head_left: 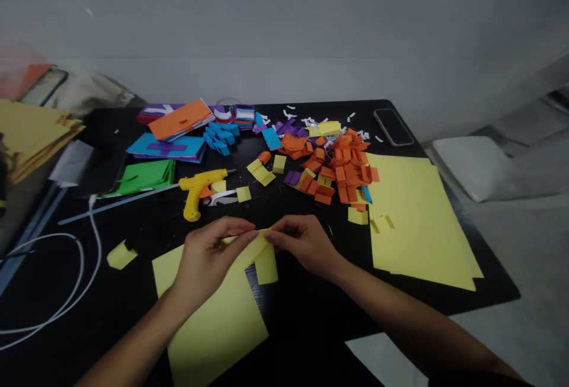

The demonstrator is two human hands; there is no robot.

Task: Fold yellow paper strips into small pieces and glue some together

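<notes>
Both hands pinch a folded yellow paper strip [265,262] above the black table. My left hand [213,256] grips its left part between thumb and fingers. Close beside it, my right hand [306,242] pinches the upper right part, and one end of the strip hangs down between them. Under my left hand lies a yellow paper sheet [217,328]. A yellow glue gun [198,191] rests just beyond the left hand, with scissors [220,198] partly hidden next to it. Small folded yellow pieces [261,172] lie ahead of the hands.
Folded orange pieces [349,168] are heaped at the back right, beside large yellow sheets [418,221] and a phone [393,127]. Blue [166,147] and green paper stacks [144,176] stand at the back left. A white cable [84,256] loops along the left side.
</notes>
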